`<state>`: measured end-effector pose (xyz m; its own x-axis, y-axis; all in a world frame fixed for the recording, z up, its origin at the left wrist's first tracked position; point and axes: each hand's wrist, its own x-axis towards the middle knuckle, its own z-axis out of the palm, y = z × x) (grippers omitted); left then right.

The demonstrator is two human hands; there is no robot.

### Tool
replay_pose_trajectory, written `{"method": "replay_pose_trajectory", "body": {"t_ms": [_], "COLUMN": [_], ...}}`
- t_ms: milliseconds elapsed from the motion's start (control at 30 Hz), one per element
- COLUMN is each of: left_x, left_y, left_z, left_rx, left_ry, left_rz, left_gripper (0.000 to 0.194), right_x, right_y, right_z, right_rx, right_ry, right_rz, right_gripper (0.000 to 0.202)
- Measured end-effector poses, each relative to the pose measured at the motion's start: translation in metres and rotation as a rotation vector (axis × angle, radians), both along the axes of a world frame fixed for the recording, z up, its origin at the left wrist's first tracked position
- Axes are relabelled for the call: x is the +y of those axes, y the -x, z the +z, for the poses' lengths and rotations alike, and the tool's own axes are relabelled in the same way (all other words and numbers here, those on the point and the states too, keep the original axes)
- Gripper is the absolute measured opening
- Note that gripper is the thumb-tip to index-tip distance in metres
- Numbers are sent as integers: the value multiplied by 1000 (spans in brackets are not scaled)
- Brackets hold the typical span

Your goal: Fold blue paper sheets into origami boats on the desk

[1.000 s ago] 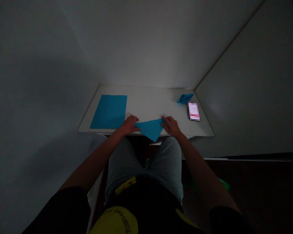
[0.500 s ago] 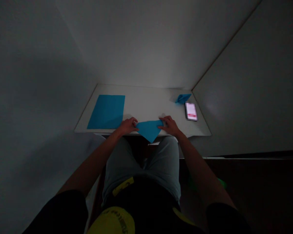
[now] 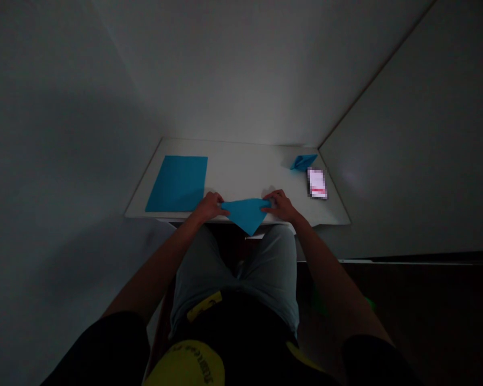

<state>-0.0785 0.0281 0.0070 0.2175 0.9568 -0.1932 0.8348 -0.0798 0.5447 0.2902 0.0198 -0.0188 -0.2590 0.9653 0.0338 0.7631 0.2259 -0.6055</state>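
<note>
A folded piece of blue paper [image 3: 247,214], roughly a triangle with its point toward me, spans the front edge of the white table. My left hand [image 3: 211,207] pinches its left corner between thumb and fingers. At the opposite corner, my right hand [image 3: 280,205] grips the paper the same way. The paper's lower point hangs past the table edge above my lap. Just left of my left hand lies a flat blue sheet [image 3: 177,184], uncreased as far as I can see.
The white table [image 3: 245,166] stands against the walls. At its back right is a folded blue paper shape [image 3: 305,162], with a phone [image 3: 317,184], its screen lit, close in front. My legs in light jeans [image 3: 279,262] are under the front edge.
The left hand has shifted slightly along the paper's left corner. The right hand keeps its hold. The whole view has moved a little, and the other things lie where they were.
</note>
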Motion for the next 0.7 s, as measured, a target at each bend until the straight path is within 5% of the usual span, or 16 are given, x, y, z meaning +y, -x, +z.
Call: {"method": "replay_pose_trajectory", "body": {"t_ms": [333,500,700], "left_x": [-7,-17,-5], "left_y": [0,1,-5], "left_z": [-2,-1,3], "left_rx": [-41,-94,-7], "left_ry": [-7,-85,-13], "left_rz": [-14,36,44], "left_gripper": [25,34,36], "right_x": [-2,-3,-4], "right_y": [1,4,4], "right_z": [-1,-1,1], "right_rx": [-28,-39,-32], "right_ry": [-44,-58,-79], "right_rz": [-14,-28,-2], "right_gripper": [72,65,54]}}
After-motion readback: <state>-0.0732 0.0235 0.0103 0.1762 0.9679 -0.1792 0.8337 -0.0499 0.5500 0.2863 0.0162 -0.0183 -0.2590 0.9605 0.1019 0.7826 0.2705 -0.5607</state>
